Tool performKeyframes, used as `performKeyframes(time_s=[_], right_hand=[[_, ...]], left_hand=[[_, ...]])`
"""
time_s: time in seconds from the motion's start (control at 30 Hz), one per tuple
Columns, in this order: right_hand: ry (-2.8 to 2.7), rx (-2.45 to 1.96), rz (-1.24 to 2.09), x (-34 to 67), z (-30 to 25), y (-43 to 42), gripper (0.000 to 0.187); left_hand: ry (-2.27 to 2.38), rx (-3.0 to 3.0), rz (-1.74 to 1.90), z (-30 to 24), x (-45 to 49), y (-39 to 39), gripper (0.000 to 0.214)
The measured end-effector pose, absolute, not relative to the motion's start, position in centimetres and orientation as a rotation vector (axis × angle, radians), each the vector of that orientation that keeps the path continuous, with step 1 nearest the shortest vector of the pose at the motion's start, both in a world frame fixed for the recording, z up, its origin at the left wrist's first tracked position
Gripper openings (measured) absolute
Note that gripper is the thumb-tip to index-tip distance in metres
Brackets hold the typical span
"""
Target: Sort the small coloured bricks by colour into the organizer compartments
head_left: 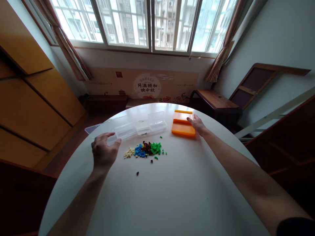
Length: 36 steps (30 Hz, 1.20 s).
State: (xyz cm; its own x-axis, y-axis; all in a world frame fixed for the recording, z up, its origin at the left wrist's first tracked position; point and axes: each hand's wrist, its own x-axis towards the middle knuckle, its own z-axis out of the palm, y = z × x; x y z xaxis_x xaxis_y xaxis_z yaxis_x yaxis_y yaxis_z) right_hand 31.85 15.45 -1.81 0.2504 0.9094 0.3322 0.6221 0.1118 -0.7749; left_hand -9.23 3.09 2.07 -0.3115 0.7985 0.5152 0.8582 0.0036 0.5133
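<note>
My left hand (pixel 104 151) hovers over the white round table (pixel 157 196), fingers curled and apart, thumb and forefinger at the near corner of a clear plastic compartment box (pixel 137 126). My right hand (pixel 197 125) reaches far out with fingers stretched flat, touching the right edge of an orange tray (pixel 182 128). Between the hands lies a small heap of tiny bricks (pixel 146 149): cream, blue, brown and green. A few loose ones lie nearby, one brown piece (pixel 137 173) closer to me.
A clear lid (pixel 92 128) lies at the table's far left edge. Beyond the table stand a dark wooden bench (pixel 214 100), a low cabinet (pixel 105 103) and a printed board (pixel 147 86) under the window. Wooden cupboards line the left wall.
</note>
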Motion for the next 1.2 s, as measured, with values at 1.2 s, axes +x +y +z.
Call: performKeyframes(time_s=[1.2], right_hand=[[-2.213, -1.378, 0.276, 21.7, -2.3, 15.9, 0.047]], left_hand=[[-2.363, -1.816, -0.438, 1.3, -9.8, 3.1, 0.033]])
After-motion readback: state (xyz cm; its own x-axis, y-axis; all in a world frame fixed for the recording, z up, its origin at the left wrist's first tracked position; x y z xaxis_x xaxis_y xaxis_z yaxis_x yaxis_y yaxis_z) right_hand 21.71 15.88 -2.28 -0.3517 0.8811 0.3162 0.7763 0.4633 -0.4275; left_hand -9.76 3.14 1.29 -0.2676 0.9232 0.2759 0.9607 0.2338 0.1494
